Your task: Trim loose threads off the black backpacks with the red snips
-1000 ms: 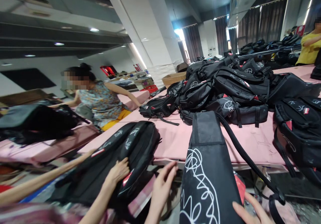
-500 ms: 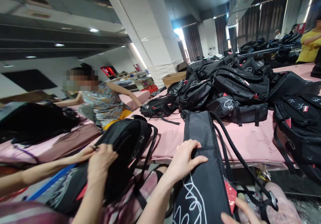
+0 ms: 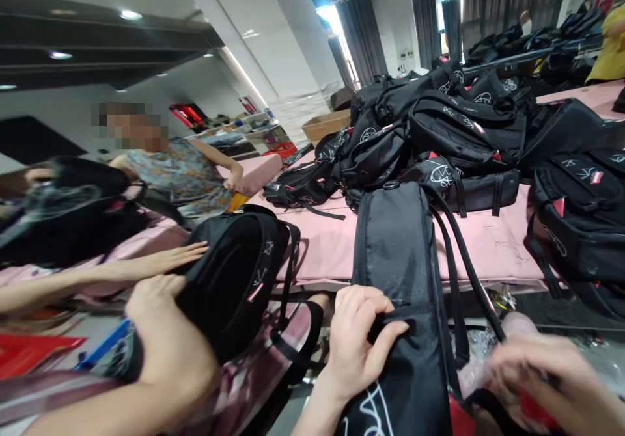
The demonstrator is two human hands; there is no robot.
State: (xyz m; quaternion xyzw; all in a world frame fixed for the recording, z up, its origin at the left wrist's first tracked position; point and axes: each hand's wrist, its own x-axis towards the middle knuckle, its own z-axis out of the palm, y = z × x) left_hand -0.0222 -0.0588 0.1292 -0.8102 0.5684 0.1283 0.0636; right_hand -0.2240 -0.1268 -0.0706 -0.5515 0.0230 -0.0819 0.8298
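In front of me a black backpack [image 3: 395, 247] with white scribbled line drawings stands on its end, its side panel toward me. My left hand [image 3: 361, 332] is closed on it, fingers hooked at the side pocket's edge with the thumb outside. To the right of the backpack, my right hand [image 3: 551, 377] is smeared by motion. Its fingers look bent near a dark strap and something red, but I cannot make out a hold. A red tag [image 3: 461, 416] shows low on the backpack's side. Black straps [image 3: 459, 260] hang down along its right.
A co-worker's hands [image 3: 161, 293] rest at another black backpack [image 3: 239, 280] on my left. Behind, a pile of black backpacks [image 3: 463, 123] covers part of the pink table [image 3: 322, 247]. One more backpack [image 3: 581, 228] lies at right. Across the table sits a person in a patterned top [image 3: 170, 169].
My right hand has moved right, away from the backpack's lower side. My left hand keeps its hold. Beside me, the co-worker's hands have shifted on their backpack; a dark bag has risen at far left.
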